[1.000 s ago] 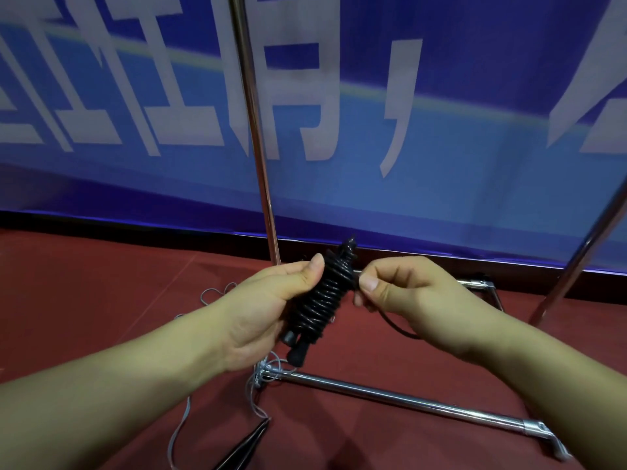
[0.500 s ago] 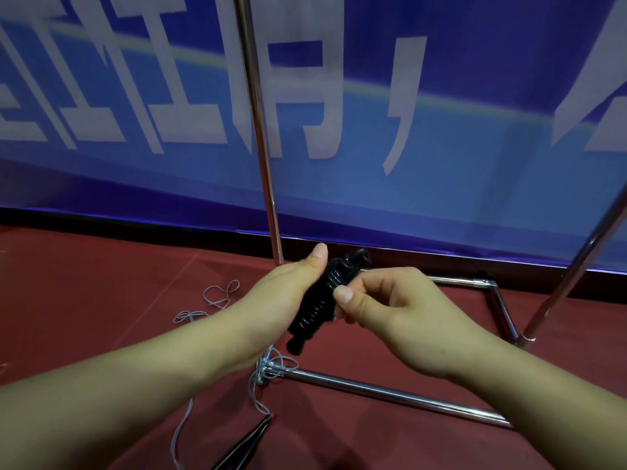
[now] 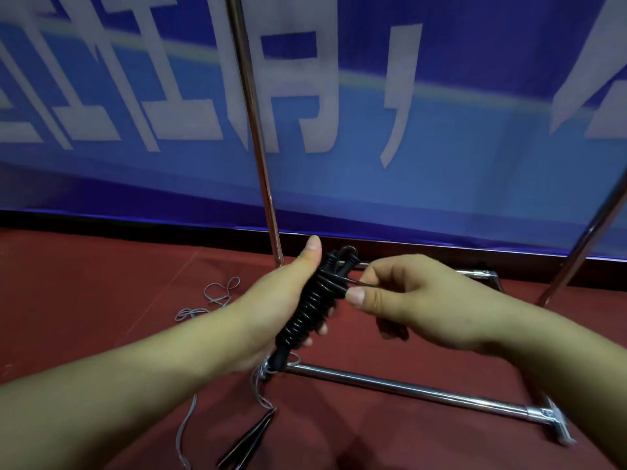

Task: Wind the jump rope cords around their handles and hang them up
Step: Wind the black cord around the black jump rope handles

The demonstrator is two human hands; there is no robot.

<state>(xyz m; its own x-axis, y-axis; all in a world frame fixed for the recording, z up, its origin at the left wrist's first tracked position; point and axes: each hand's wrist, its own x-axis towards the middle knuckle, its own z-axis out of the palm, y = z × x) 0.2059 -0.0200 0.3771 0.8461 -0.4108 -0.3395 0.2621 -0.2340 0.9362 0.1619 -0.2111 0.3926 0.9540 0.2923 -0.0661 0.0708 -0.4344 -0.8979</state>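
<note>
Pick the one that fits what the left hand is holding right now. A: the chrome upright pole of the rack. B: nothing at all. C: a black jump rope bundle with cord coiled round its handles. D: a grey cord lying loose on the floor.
C: the left hand grips the black coiled jump rope bundle, while the right hand pinches its black cord end.

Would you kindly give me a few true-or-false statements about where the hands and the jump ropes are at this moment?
1. The left hand grips the black wound rope bundle. True.
2. The right hand is empty. False: it pinches the black cord end.
3. A grey rope lies loose on the red floor. True.
4. The black bundle already hangs on the metal rack. False: it is held in front of it.
</note>
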